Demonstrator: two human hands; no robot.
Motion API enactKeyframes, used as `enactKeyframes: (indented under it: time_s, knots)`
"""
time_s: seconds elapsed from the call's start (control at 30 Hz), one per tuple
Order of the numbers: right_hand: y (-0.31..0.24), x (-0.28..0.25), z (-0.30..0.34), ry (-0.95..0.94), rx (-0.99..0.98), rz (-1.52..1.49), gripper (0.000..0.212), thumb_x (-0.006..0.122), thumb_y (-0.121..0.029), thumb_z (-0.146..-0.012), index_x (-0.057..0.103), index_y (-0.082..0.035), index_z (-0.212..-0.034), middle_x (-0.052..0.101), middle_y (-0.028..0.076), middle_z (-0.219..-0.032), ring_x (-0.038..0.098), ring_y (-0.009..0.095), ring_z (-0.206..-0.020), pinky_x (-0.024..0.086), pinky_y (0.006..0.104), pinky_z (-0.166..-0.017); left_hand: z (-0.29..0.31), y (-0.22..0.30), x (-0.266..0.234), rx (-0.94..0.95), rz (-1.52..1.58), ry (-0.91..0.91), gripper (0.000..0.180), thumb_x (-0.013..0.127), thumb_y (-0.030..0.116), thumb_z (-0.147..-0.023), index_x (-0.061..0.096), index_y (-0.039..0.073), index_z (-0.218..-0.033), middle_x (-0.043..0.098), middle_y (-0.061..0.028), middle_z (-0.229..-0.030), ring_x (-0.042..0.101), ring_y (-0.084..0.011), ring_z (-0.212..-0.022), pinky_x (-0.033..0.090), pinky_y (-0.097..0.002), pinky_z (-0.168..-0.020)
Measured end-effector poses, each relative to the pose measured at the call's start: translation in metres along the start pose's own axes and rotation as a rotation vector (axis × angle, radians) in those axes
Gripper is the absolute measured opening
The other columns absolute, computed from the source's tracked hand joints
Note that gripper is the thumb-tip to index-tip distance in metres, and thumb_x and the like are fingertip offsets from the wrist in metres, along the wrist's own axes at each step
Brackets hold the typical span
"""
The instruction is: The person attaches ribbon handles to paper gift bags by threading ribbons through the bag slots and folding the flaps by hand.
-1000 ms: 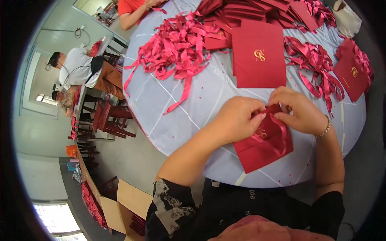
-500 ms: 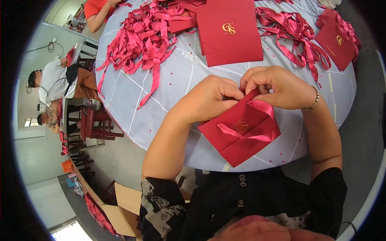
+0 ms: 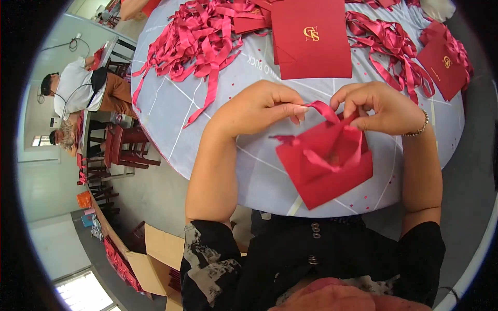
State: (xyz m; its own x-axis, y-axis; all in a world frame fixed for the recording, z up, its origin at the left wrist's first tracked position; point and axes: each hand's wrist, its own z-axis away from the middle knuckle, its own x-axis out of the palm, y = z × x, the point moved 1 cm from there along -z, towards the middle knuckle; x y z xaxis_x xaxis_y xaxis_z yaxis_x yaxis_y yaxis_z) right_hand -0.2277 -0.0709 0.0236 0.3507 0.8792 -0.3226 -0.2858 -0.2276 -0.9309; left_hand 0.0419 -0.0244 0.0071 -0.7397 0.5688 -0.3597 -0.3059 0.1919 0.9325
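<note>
At the near edge of the bench [image 3: 171,111], both hands — left hand [image 3: 262,106], right hand [image 3: 381,106] — pinch a soft, slippery ribbon [image 3: 328,111] above the light, stiff red envelope [image 3: 324,168] — best gripped near its loop.

A red paper gift bag [image 3: 324,168] lies tilted at the near edge of the round grey table [image 3: 166,111], its mouth held up, with a small gold emblem low on its face (partly hidden by ribbon). A larger flat red bag [image 3: 311,39] lies toward the table's far edge, rectangular, with a gold emblem near its upper middle. Another flat red bag [image 3: 441,65] sits at the right edge, also with a gold mark. On the floor below the table's left side stands an open brown cardboard box [image 3: 150,256] holding red items.
</note>
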Motion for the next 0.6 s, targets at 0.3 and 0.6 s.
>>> enactKeyframes:
  time_s: [0.3,0.6]
  knots:
    - [0.014,-0.022,0.009,0.024,-0.085,-0.282,0.012,0.074,0.001,-0.079,0.061,0.0,-0.078,0.065,0.013,-0.111,0.06,0.011,-0.094,0.048,0.0247,-0.081,-0.007,0.005,0.009,-0.211,0.05,0.067,0.022,0.056,0.017,-0.1,0.063,0.002,-0.087,0.055,0.0049,-0.075,0.048,-0.0047,-0.071,0.042,-0.0219,-0.065]
    - [0.006,-0.023,0.012,-0.019,-0.114,-0.23,0.016,0.081,0.003,-0.073,0.066,0.001,-0.076,0.069,0.012,-0.102,0.062,0.012,-0.084,0.05,0.0244,-0.069,-0.012,-0.013,0.005,-0.107,-0.185,0.312,0.024,0.06,0.021,-0.096,0.061,0.001,-0.085,0.052,0.001,-0.069,0.045,-0.0077,-0.066,0.04,-0.025,-0.062]
